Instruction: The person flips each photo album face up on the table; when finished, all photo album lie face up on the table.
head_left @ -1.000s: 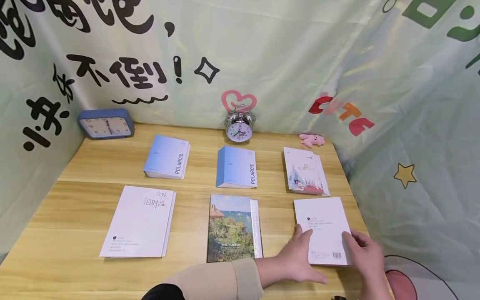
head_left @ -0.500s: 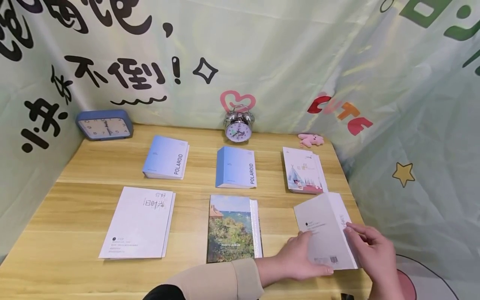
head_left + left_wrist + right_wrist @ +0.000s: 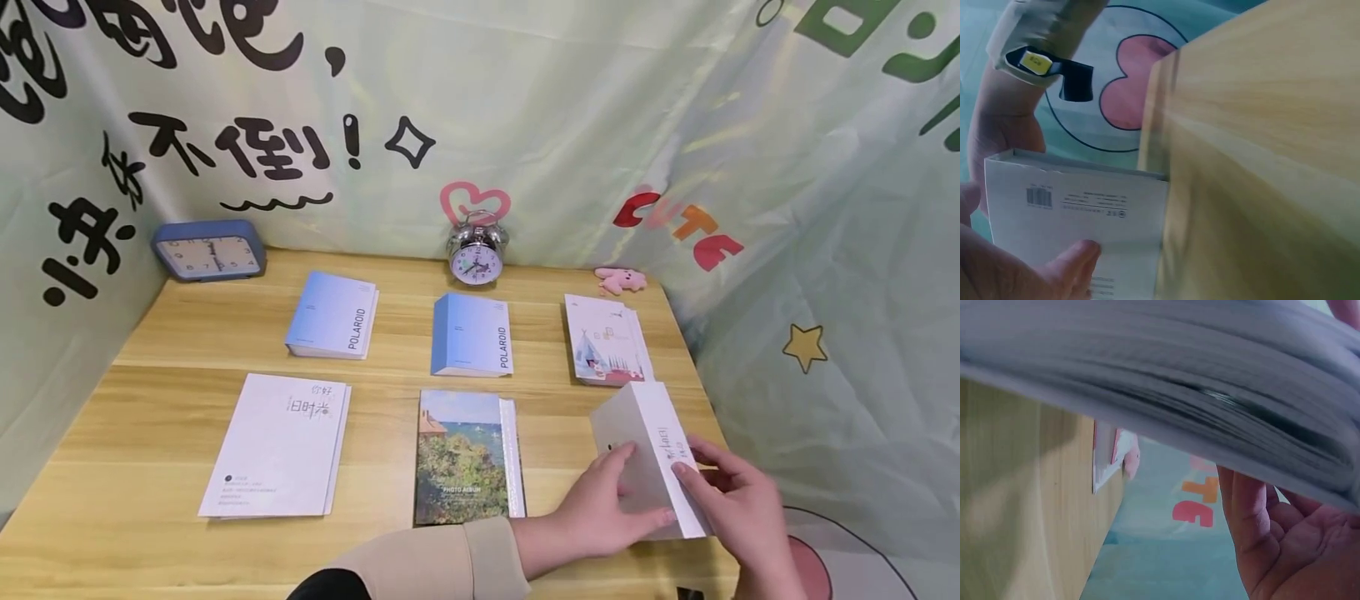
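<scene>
At the right front of the table, a white photo album is tilted up on edge with its lettered spine raised. The right hand grips its spine side, thumb on the spine and fingers behind. The left hand lies against the back cover with fingers and thumb spread, the thumb tip at the lower spine edge. In the left wrist view, a barcode shows on the album's cover, with one fingertip pressed on it. The right wrist view shows the stacked page edges close up and the right hand's palm below.
Nearby lie a painted-cover album, another white album, two blue albums and an illustrated album. Along the back stand a blue clock and a silver alarm clock; a pink toy lies at right.
The white album was flat; its right side has been lifted so the spine faces up. The right hand has moved from its edge onto the spine; the left hand has stayed on the cover.
</scene>
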The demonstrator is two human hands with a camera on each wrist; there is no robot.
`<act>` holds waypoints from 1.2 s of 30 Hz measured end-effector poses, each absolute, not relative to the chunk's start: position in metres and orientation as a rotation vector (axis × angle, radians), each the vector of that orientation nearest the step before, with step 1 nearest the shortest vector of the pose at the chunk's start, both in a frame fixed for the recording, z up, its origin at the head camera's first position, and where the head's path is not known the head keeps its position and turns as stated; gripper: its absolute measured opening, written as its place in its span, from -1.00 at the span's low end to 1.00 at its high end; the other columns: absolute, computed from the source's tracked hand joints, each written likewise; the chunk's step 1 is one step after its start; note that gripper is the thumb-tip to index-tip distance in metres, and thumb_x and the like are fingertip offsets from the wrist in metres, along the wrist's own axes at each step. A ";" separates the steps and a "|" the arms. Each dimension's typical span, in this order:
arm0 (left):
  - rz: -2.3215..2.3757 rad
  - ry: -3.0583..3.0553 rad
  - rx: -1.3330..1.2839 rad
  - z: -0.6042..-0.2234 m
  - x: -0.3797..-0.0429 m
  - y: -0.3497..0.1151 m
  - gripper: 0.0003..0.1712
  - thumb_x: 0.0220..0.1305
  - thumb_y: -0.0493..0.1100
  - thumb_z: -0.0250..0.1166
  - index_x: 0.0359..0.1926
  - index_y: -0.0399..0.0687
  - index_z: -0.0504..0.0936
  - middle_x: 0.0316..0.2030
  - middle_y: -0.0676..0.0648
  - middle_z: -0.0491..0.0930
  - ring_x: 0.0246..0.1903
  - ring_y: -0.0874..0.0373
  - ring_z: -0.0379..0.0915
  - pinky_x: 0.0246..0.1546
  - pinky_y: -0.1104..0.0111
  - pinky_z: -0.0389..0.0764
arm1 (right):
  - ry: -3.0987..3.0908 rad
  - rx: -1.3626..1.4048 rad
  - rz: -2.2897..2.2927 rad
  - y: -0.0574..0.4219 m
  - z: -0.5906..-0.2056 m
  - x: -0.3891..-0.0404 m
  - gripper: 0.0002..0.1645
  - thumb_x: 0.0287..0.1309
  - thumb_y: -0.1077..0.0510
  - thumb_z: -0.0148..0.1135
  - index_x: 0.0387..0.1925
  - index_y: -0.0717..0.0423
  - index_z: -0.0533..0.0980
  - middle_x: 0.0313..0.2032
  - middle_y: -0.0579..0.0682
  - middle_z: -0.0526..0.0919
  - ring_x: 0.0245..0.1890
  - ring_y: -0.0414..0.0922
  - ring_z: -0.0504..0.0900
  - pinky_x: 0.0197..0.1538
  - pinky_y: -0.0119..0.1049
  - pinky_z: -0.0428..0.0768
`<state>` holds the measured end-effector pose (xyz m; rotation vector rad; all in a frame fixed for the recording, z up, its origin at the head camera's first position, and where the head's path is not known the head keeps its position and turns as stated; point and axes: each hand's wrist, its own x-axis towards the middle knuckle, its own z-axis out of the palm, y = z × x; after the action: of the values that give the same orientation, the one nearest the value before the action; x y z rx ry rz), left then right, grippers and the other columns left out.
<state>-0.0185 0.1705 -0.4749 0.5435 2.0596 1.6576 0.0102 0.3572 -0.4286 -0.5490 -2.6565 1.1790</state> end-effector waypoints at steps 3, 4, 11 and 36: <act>1.678 2.065 0.538 -0.471 -0.019 0.170 0.05 0.29 0.11 0.54 0.62 -0.11 0.22 0.44 -0.05 0.37 0.00 0.30 0.58 -0.08 0.53 0.59 | -2.656 -0.496 1.195 0.355 -0.428 0.010 -0.49 0.24 0.25 0.52 0.19 0.34 0.66 -0.28 -0.38 0.69 -0.43 -0.30 0.67 -0.46 -0.38 0.65; 1.673 2.074 0.536 -0.470 -0.019 0.170 0.07 0.29 0.13 0.53 0.62 -0.12 0.20 0.44 -0.06 0.37 0.01 0.30 0.57 -0.08 0.54 0.59 | -2.659 -0.480 1.194 0.354 -0.428 0.010 -0.51 0.26 0.26 0.51 0.18 0.35 0.66 -0.30 -0.45 0.67 -0.42 -0.31 0.67 -0.45 -0.39 0.64; 1.605 2.130 0.490 -0.465 -0.025 0.167 0.08 0.31 0.19 0.49 0.63 -0.15 0.18 0.43 -0.10 0.41 0.22 0.22 0.46 0.14 0.42 0.55 | -2.649 -0.322 1.388 0.359 -0.435 0.011 -0.59 0.41 0.32 0.34 0.19 0.48 0.61 -0.22 -0.48 0.70 -0.32 -0.34 0.70 -0.35 -0.38 0.73; 1.644 2.316 0.659 -0.477 -0.023 0.165 0.11 0.35 0.08 0.51 0.69 -0.07 0.07 0.42 -0.19 0.37 0.27 0.19 0.40 0.23 0.43 0.47 | -2.731 -0.461 1.741 0.380 -0.488 0.009 -0.47 0.63 0.22 0.04 0.29 0.68 0.38 -0.16 -0.09 0.78 -0.30 -0.25 0.72 -0.30 -0.26 0.74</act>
<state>-0.0226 0.1653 -0.4766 0.6591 2.3164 1.6444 0.0086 0.3805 -0.4881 -0.4609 -2.7305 1.7413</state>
